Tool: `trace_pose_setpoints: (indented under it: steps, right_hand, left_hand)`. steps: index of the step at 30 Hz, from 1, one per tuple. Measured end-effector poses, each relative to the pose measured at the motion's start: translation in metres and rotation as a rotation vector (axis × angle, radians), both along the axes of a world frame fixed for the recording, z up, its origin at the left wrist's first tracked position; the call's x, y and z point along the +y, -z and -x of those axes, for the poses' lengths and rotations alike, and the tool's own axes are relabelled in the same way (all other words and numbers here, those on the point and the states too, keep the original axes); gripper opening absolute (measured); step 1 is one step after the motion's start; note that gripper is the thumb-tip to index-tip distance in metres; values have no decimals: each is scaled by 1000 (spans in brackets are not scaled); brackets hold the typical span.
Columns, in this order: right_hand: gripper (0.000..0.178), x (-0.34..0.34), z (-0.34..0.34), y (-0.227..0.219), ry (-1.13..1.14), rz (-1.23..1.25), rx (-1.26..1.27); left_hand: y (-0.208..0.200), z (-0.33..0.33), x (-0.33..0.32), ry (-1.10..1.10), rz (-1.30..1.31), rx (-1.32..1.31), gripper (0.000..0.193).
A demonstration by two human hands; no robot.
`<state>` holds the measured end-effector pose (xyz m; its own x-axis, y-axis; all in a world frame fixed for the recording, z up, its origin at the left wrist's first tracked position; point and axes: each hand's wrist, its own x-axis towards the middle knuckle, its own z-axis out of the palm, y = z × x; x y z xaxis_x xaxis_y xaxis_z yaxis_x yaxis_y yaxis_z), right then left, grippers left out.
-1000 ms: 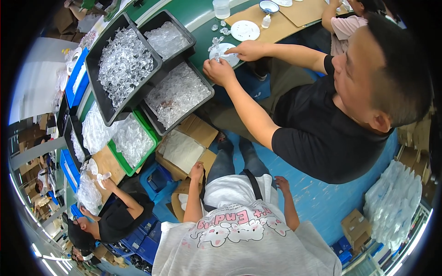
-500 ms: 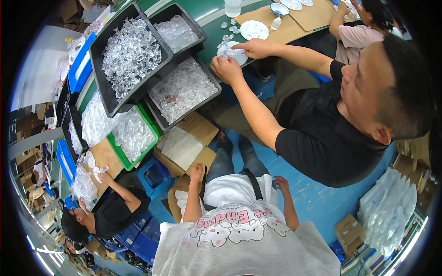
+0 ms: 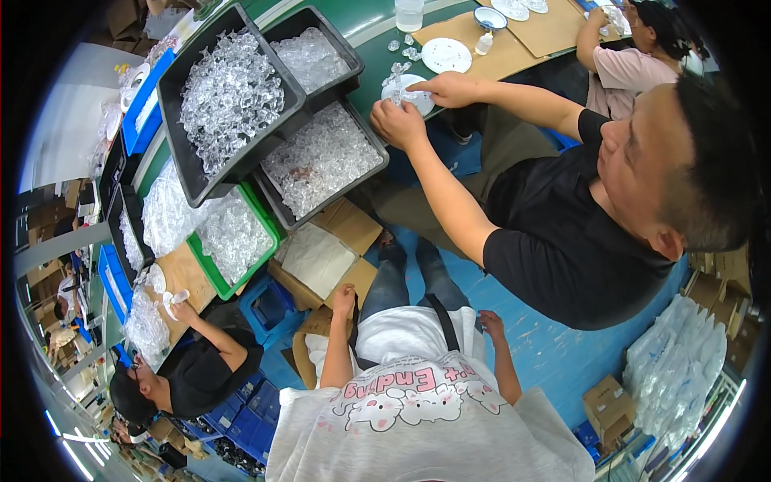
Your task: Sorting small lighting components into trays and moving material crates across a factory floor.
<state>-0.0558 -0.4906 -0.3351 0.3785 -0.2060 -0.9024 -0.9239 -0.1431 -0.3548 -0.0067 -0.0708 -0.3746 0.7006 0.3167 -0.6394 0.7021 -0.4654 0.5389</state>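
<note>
My left hand (image 3: pixel 344 300) is held up beside my left thigh, fingers curled in, near the cardboard box (image 3: pixel 363 283). I see nothing in it. My right hand (image 3: pixel 491 324) hangs by my right hip, fingers loosely bent and a little apart, holding nothing. Both stay away from the table. Ahead to the right, a co-worker in a black shirt (image 3: pixel 578 233) holds a clear plastic piece (image 3: pixel 395 79) over a white round plate (image 3: pixel 416 98), with one finger pointing at it.
Black bins (image 3: pixel 197 189) and a green tray (image 3: pixel 277 233) hold clear plastic pieces. Another person (image 3: pixel 209 361) works at the left with a white part. A third person (image 3: pixel 626 68) sits far right. Wrapped clear bags (image 3: pixel 679 361) and a carton (image 3: pixel 608 406) stand at the right.
Almost nothing differs. The view has shifted very slightly, and the person at the far right has raised their head a little. My hands stay where they were.
</note>
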Motion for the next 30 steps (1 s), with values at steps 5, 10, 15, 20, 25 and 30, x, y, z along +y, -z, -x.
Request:
trace_pose_setpoints:
  steps: [5,10,15,20,25,30]
  right_hand:
    - [25,1,5,3,-8,22,-12]
    - [25,-3,23,14,-11,31,-5]
    - [26,-8,36,16,-49,58,53]
    - [26,-5,27,2,-58,89,103]
    - [25,-1,25,-10,-44,81,140]
    - [29,5,17,-14,-65,80,188]
  left_hand:
    - [-1,-2,-1,34,-37,-19,22]
    - [12,9,5,-10,25,52,23]
    - [16,11,-5,-30,50,34,22]
    - [38,29,-10,-108,54,-10,18]
    - [47,39,-16,-147,2,-34,18]
    - [53,42,-12,-147,5,-19,18]
